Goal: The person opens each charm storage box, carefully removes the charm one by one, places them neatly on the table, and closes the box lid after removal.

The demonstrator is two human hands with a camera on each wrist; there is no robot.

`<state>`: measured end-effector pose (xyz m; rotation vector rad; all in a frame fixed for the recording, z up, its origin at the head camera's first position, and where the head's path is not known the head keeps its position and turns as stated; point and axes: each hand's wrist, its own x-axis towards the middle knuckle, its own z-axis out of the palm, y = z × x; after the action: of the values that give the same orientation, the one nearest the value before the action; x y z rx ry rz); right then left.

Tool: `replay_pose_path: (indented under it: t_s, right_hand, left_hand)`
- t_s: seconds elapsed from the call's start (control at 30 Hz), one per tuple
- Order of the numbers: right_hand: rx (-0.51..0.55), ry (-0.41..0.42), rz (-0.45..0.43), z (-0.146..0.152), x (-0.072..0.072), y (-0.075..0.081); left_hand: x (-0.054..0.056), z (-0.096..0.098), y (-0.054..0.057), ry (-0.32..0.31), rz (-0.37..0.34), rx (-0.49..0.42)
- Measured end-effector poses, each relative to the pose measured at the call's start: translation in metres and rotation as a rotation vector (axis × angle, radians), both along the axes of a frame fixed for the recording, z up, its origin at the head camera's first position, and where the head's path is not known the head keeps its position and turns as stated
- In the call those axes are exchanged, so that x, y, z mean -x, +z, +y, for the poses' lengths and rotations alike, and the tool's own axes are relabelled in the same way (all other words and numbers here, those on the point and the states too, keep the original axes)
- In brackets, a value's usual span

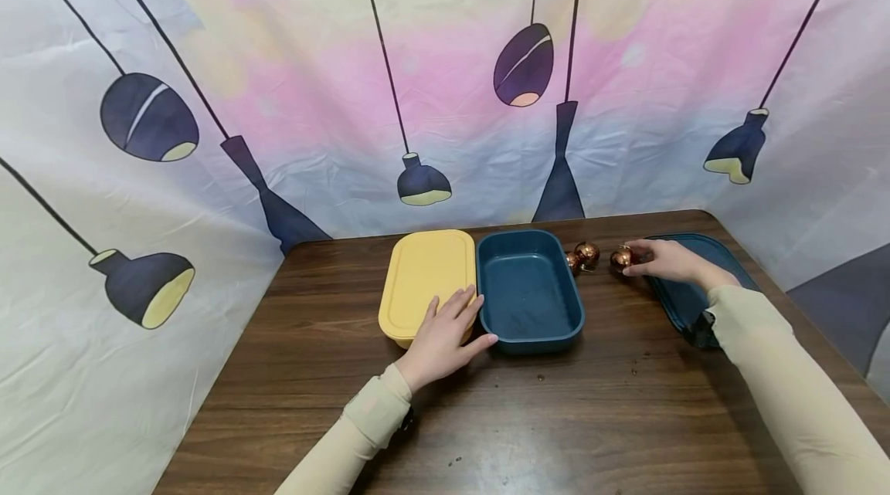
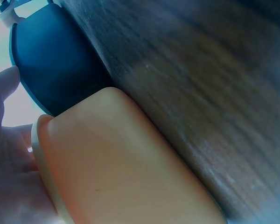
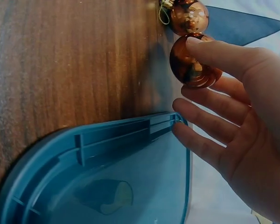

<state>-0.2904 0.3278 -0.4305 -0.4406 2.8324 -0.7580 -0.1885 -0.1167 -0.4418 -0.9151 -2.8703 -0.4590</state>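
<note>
Yellow lidded box [image 1: 424,271] and dark blue open box [image 1: 531,345] stand side by side. My left hand [image 1: 439,342] rests with spread fingers on the yellow box's near right corner, its thumb at the blue box's near rim. In the left wrist view, the thumb overlaps the blue box's edge [image 2: 14,46]. My right hand [image 1: 669,260] pinches a shiny copper Christmas ball [image 3: 189,65] between thumb and fingers, right of the blue box. Other copper balls [image 1: 587,253] lie against the blue box's right side.
Partly under my right forearm, a dark blue lid [image 1: 709,248] lies at the table's right, its ridged inner side up. Small dark specks dot the wooden table [image 1: 556,433]. A cloth printed with lamps [image 1: 313,93] hangs behind the table's far edge.
</note>
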Motion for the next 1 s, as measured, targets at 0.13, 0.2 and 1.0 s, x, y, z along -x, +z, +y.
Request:
replay_pose_path:
  t_s: [0.13, 0.2, 1.0]
  right_hand:
    - [-0.002, 0.004, 0.003, 0.0009, 0.0002, -0.0035]
    - [0.001, 0.003, -0.002, 0.001, 0.0003, -0.0045]
    - [0.009, -0.022, -0.052, -0.0006, 0.004, -0.0087]
  left_hand:
    - [-0.0004, 0.0, -0.0003, -0.005, 0.004, -0.005]
    - [-0.0003, 0.0, -0.0005, -0.007, 0.006, -0.004]
    - [0.0002, 0.0, 0.0011, -0.005, 0.004, 0.003]
